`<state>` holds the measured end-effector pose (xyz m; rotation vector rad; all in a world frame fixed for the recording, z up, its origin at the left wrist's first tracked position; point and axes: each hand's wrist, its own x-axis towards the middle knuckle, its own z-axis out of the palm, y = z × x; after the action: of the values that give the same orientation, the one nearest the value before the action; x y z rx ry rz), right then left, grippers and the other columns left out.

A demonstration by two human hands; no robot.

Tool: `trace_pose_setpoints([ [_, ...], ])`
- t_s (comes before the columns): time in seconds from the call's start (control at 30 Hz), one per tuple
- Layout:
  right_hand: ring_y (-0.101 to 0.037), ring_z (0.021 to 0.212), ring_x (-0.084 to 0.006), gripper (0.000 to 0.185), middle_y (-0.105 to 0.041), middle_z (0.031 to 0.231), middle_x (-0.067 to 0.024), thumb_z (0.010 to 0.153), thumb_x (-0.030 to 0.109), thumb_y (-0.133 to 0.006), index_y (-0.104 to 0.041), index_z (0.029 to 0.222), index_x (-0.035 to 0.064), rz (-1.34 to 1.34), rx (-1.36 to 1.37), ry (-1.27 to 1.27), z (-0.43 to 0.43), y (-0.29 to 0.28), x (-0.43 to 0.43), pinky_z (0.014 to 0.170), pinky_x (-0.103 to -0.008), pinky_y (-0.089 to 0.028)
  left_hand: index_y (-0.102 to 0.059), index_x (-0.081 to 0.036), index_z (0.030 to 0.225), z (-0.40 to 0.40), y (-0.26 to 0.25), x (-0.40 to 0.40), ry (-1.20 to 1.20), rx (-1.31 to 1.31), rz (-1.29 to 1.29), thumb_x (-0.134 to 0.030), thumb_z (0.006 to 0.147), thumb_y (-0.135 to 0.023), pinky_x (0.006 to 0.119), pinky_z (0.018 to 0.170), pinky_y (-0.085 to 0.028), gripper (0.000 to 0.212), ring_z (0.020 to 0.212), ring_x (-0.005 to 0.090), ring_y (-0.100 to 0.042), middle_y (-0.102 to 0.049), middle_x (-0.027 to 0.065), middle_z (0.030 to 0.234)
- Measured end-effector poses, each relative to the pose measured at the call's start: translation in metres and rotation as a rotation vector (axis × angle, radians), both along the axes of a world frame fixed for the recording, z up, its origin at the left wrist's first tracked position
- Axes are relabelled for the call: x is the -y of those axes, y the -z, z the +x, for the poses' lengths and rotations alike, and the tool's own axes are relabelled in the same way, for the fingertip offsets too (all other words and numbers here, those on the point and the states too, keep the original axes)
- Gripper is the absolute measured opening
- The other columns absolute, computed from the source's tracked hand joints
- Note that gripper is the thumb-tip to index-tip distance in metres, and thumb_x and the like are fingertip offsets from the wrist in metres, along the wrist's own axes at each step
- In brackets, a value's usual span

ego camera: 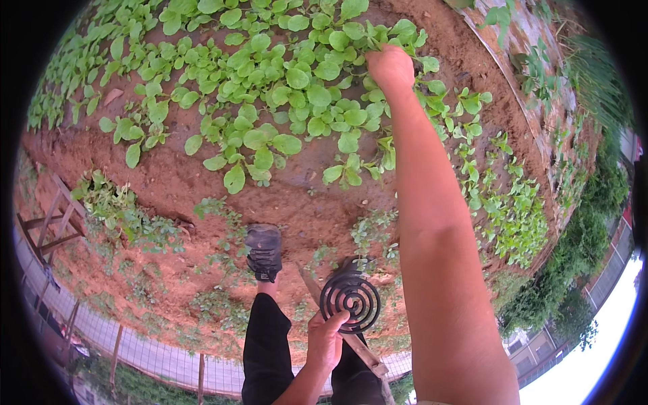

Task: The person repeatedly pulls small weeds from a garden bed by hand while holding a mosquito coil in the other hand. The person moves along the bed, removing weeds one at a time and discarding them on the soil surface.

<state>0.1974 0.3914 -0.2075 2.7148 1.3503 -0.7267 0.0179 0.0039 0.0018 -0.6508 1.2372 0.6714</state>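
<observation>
My left hand [326,340] is low in the middle of the view, in front of my legs. Its thumb presses on a black mosquito coil [374,304], a flat spiral held face up. Behind the coil and hand runs a wooden stick [362,349]; whether my fingers also touch it, I cannot tell. Stretched far forward, my right hand [391,68] is closed among broad-leaved green seedlings [319,95] at the bed's upper right. Leafy stems [377,43] come out beside its curled fingers, which are partly hidden.
My black shoe [263,250] stands on reddish soil [212,278] with low weeds. A wooden frame [55,217] and a pulled-looking heap of greens [114,202] lie left. Plastic sheeting [511,76] edges the bed at right. A wire fence [167,357] runs behind.
</observation>
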Motion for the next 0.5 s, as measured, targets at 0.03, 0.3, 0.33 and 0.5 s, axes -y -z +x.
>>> trace_pose_setpoints([
  [0.03,-0.062,0.102,-0.0253,0.029,-0.066,0.107,-0.0097,0.084,0.034,-0.057,-0.068,0.104,0.0166,0.047,-0.072,-0.022,0.008,-0.001,0.007,0.087,-0.0347,-0.047,-0.064,-0.003,0.104,0.000,0.000,-0.001,0.005,-0.007,0.000,0.002,0.082,-0.062,0.029,0.078,-0.051,0.023,0.088,0.0124,-0.062,-0.066,0.0047,0.102],
  [0.3,-0.064,0.075,-0.0207,0.026,-0.066,0.088,-0.0120,0.080,0.022,-0.068,-0.061,0.099,0.0048,0.290,-0.885,0.611,0.039,-0.043,0.107,0.057,-0.0321,-0.047,-0.064,-0.004,0.103,-0.002,-0.001,0.003,0.027,0.004,0.002,0.002,0.081,-0.062,0.029,0.077,-0.052,0.023,0.088,0.0126,-0.063,-0.067,0.0048,0.101],
  [0.33,-0.063,0.071,-0.0192,0.023,-0.065,0.085,-0.0113,0.080,0.017,-0.067,-0.060,0.097,0.0039,0.309,-0.997,0.635,0.045,-0.039,0.116,0.054,-0.0310,-0.046,-0.064,-0.004,0.103,-0.001,-0.002,0.002,0.025,0.006,0.008,0.002,0.081,-0.062,0.029,0.077,-0.052,0.023,0.088,0.0126,-0.063,-0.067,0.0049,0.101],
  [0.5,-0.056,0.074,-0.0138,0.019,-0.058,0.085,-0.0098,0.083,0.006,-0.062,-0.054,0.098,-0.0004,0.452,-1.264,0.710,0.042,-0.025,0.117,0.056,-0.0265,-0.045,-0.064,-0.003,0.103,0.000,-0.003,0.001,0.029,-0.015,0.012,0.003,0.081,-0.061,0.028,0.077,-0.052,0.023,0.088,0.0129,-0.063,-0.067,0.0055,0.101],
])
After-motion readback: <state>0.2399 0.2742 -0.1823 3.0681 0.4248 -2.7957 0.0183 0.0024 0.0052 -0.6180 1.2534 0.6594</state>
